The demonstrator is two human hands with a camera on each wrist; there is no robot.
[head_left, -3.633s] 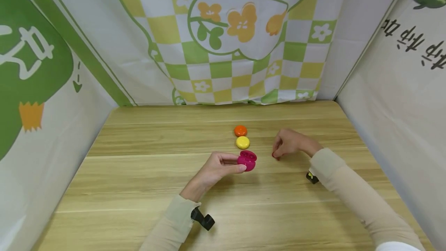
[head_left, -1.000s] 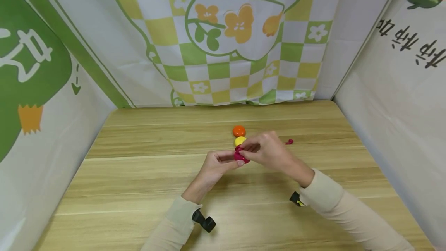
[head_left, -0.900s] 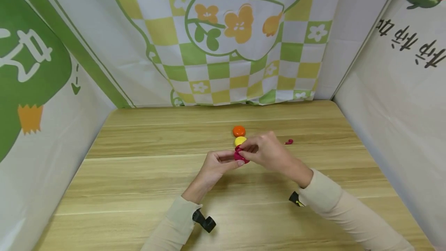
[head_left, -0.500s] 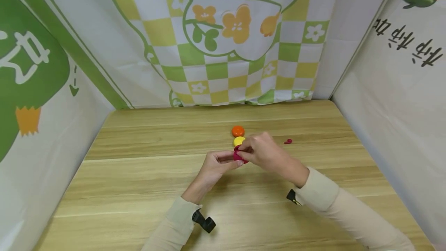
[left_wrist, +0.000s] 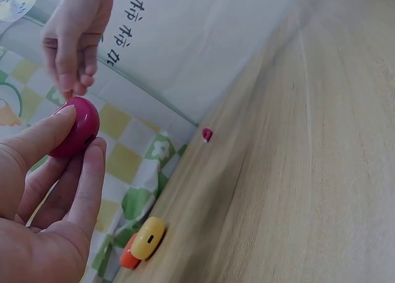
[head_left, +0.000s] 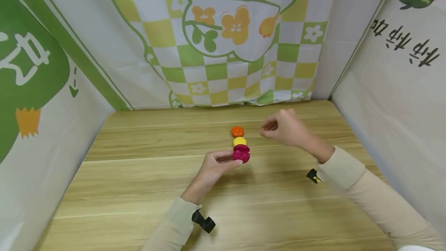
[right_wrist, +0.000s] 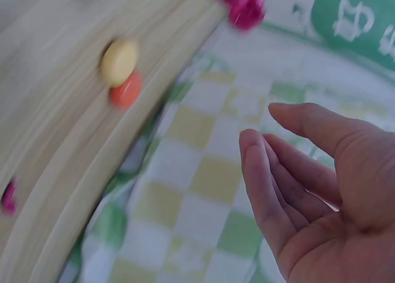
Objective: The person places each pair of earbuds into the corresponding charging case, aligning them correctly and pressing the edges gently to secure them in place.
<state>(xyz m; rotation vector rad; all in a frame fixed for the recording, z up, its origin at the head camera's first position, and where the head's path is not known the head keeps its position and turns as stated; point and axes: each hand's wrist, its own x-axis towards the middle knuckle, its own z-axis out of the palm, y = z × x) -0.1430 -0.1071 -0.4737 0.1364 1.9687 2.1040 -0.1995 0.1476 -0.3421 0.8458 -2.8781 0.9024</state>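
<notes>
My left hand (head_left: 217, 167) holds a magenta earbud case (head_left: 241, 155) between thumb and fingers, raised above the table with its lid flipped up. In the left wrist view the thumb lies across the case's side. To the right of the case hangs my right hand (head_left: 287, 129), in the air. The right wrist view shows its fingers relaxed, thumb apart from the fingertips, nothing between them. A single magenta earbud (left_wrist: 207, 134) lies on the wooden table; the right hand and arm hide it in the head view.
Just beyond the magenta case, a yellow case (head_left: 239, 141) and an orange case (head_left: 237, 131) sit closed on the table (head_left: 146, 189), one behind the other. A checkered cloth (head_left: 219, 72) hangs along the back edge, and white printed panels stand at both sides.
The right hand first pinched an earbud off the table, then worked its fingers at the case's opening. Now it has pulled away up and right, empty. The left hand keeps holding the case.
</notes>
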